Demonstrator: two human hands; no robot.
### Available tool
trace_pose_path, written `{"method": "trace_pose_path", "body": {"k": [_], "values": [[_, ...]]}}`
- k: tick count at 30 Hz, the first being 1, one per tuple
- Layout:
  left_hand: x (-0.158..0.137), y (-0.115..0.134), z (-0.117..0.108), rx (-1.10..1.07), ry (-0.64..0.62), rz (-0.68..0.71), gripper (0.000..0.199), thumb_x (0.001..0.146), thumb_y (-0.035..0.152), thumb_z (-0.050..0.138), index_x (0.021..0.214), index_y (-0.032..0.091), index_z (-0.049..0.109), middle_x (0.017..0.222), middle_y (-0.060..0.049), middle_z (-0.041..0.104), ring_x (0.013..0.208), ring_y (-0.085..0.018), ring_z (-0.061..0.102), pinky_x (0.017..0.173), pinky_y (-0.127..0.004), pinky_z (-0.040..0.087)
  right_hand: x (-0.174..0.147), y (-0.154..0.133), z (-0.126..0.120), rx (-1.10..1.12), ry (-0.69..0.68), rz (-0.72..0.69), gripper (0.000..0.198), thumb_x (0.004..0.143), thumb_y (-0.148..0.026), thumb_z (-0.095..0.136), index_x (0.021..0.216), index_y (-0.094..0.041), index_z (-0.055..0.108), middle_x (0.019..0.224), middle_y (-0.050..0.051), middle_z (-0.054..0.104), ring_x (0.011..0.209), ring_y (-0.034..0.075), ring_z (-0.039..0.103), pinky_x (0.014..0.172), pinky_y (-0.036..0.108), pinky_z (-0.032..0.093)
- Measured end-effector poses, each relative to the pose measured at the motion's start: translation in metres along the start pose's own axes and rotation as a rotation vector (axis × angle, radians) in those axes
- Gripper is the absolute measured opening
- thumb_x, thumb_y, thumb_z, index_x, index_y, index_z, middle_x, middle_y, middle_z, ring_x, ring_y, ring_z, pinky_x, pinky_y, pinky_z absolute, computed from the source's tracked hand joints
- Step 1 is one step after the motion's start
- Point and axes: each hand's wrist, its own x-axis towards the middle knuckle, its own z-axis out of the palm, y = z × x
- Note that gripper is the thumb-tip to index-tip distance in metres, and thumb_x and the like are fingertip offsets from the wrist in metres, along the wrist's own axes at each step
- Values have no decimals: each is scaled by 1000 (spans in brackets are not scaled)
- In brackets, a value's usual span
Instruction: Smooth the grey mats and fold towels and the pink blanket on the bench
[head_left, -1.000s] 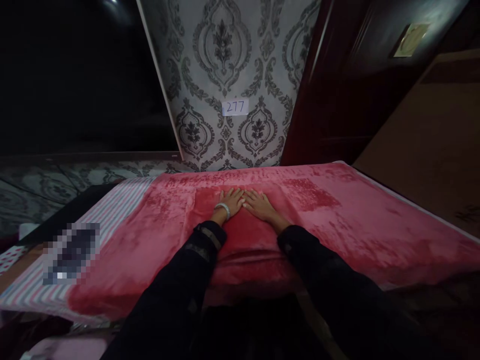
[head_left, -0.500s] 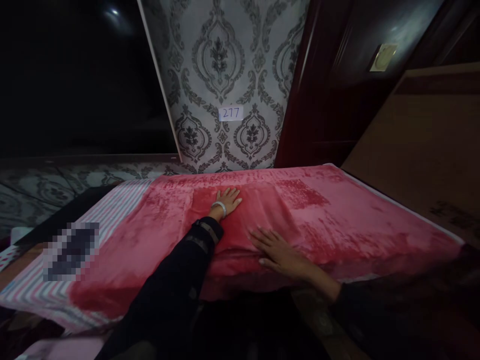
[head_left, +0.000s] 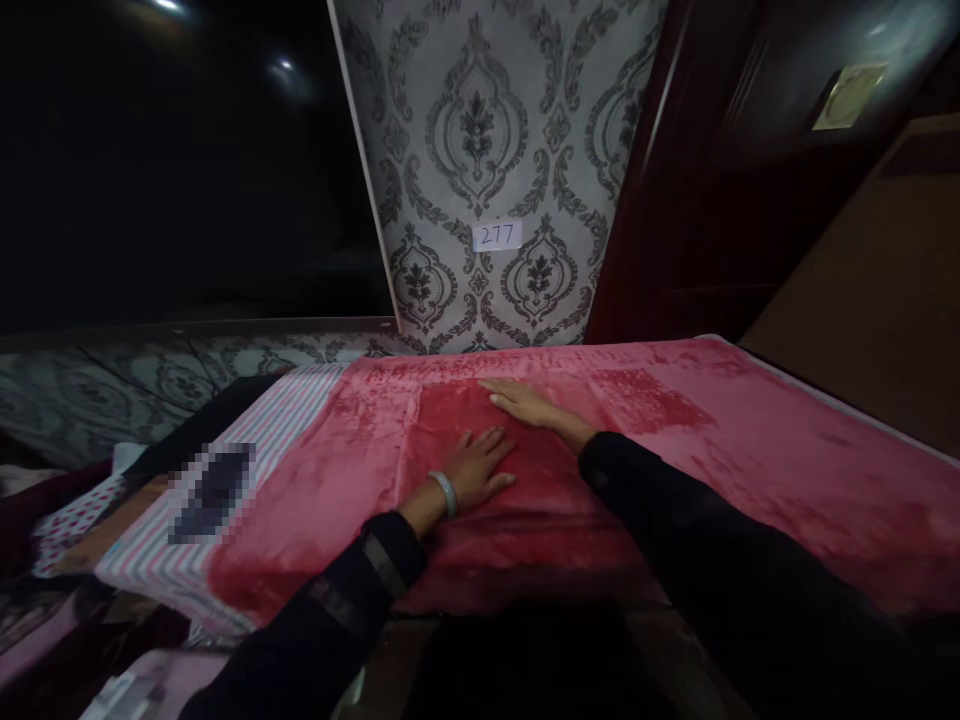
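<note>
A smooth red cloth (head_left: 555,475) lies flat in the middle of a pink and red plush blanket (head_left: 315,500). My left hand (head_left: 474,470), with a bracelet at its wrist, rests palm down on the near part of the cloth, fingers spread. Farther back, my right hand (head_left: 521,403) lies flat near the cloth's far edge, its fingers stretched out to the left. Neither hand grips anything. Some creases run across the cloth's near side. Whether it is a separate piece or part of the blanket's pattern is hard to tell.
Beside the blanket's left end is a striped cloth (head_left: 292,410) bearing a dark, pixelated object (head_left: 214,495). A large black screen (head_left: 187,180) stands at the back left. Patterned wallpaper carries a paper label (head_left: 497,236) reading 277. A brown panel (head_left: 877,270) rises at right.
My right hand has moved away from me to the cloth's far edge. My left hand has come nearer to me on the cloth. The view has shifted slightly left.
</note>
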Motion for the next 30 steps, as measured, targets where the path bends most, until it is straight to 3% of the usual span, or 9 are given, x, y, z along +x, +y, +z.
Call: {"method": "trace_pose_path", "body": {"k": [3,8,14,17,19,22,25,27,30], "values": [[-6,7,11,27,17,2,64,100,56,43,158,30,38,168,-14,28,155,-36,24,120,-69,22,18,8,20,-203,-99,80,56,106,-48,34,159,-28,39,165,4,31,154,26,23,126,52,19],[-15,21,26,39,15,38,63,99,56,45,157,32,40,166,-12,32,155,-42,19,118,-77,14,12,18,41,-302,-103,78,57,107,-45,30,162,-32,29,168,3,24,156,25,15,125,53,16],[-59,51,50,-42,46,73,69,96,52,53,159,36,32,168,-8,29,157,-35,17,124,-70,11,12,21,41,-299,-124,89,59,107,-49,27,163,-30,29,169,3,22,157,25,13,125,52,15],[-87,62,50,-150,49,64,64,95,54,55,155,35,42,167,-6,30,157,-33,21,126,-65,13,11,21,39,-314,-129,99,59,107,-50,27,163,-31,29,169,3,23,157,26,13,125,52,15],[-101,60,36,-276,47,73,53,99,52,49,149,34,52,163,-5,40,152,-28,33,126,-57,24,12,18,36,-311,-146,120,59,107,-50,28,163,-32,28,169,3,22,157,27,12,125,54,15],[-99,36,-8,-430,184,27,50,106,44,30,146,32,56,151,-4,57,142,-19,50,121,-42,38,19,4,33,-284,-148,99,61,106,-53,30,163,-34,24,170,3,17,157,29,9,124,59,15],[-65,-12,-55,-401,364,28,53,105,45,30,146,24,56,152,-7,56,143,-21,48,123,-44,34,32,-21,41,-258,-101,-33,62,106,-55,35,163,-32,28,169,6,18,157,31,10,124,62,13],[-32,-48,-72,-339,359,23,54,104,47,34,146,21,56,154,-9,53,145,-22,45,125,-45,30,38,-39,53,-249,-89,-124,61,105,-53,42,160,-28,35,167,9,26,156,32,15,124,62,11],[11,-95,-65,-215,189,-158,52,103,42,34,148,24,52,157,-7,49,150,-24,37,128,-54,15,41,-54,72,-226,-123,-187,63,103,-52,49,158,-24,39,165,11,31,155,32,16,125,62,10]]}}
